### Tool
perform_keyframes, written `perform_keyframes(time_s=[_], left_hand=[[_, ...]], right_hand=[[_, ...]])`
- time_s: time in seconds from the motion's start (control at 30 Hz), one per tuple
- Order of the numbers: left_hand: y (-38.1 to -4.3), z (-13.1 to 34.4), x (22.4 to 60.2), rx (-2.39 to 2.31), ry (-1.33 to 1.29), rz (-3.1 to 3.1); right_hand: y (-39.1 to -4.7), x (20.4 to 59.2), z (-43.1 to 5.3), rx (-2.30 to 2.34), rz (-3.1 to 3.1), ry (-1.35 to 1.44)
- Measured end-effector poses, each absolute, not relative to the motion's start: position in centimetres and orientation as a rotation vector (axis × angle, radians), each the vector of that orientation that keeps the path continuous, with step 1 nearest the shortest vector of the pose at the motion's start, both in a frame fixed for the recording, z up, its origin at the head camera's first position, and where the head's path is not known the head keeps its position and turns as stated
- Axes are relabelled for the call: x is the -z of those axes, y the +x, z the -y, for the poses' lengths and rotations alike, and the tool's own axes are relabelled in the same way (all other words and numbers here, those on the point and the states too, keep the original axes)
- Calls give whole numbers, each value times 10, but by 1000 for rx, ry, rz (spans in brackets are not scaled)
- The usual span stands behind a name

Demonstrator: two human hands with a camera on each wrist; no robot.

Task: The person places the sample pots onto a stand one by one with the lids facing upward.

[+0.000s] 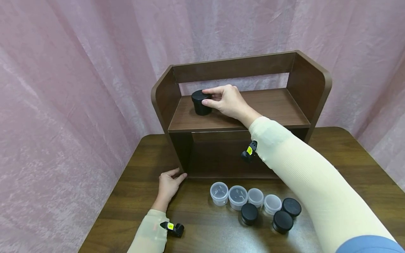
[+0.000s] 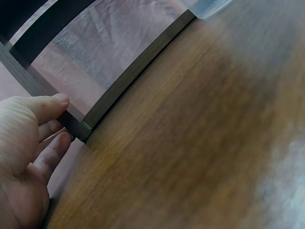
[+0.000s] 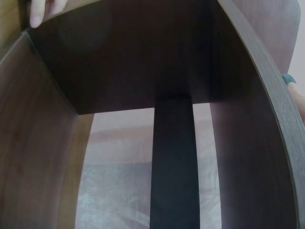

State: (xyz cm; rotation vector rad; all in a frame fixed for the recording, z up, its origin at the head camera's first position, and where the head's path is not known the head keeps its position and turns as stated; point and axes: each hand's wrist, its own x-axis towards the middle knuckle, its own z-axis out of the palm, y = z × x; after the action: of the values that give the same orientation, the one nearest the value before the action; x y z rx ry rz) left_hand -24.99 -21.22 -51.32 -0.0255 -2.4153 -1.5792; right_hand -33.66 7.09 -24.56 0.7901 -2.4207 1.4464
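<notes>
Blue sleeve (image 1: 368, 245) lower right, right hand (image 1: 230, 101) pinches black jar (image 1: 200, 104) upper centre, left hand (image 1: 169, 185) pinches shelf (image 1: 270, 102), one-sided hold could tip jar.

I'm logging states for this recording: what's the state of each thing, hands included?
Brown two-tier shelf unit: upright
Held black jar: upright, lidded, at the upper tier
Four translucent tubs: upright, lid fit unclear
Three black-lidded jars: upright, closed
Left hand: fingers pinch the shelf unit's lower left corner
Right hand: fingers grip the black jar
Pink curtain: hanging
</notes>
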Motion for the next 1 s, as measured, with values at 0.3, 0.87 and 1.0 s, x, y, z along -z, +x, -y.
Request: perform_keyframes(time_s=[0.3, 0.87, 1.0], left_hand=[[-250, 211, 512, 1542, -19, 2419], [-254, 205, 511, 1544, -61, 2362], [-255, 205, 510, 1561, -44, 2354]], right_hand=[[-329, 242, -75, -1397, 2425, 814], [-247, 239, -141, -1408, 2134, 907], [-226, 251, -165, -1361, 2080, 1018]])
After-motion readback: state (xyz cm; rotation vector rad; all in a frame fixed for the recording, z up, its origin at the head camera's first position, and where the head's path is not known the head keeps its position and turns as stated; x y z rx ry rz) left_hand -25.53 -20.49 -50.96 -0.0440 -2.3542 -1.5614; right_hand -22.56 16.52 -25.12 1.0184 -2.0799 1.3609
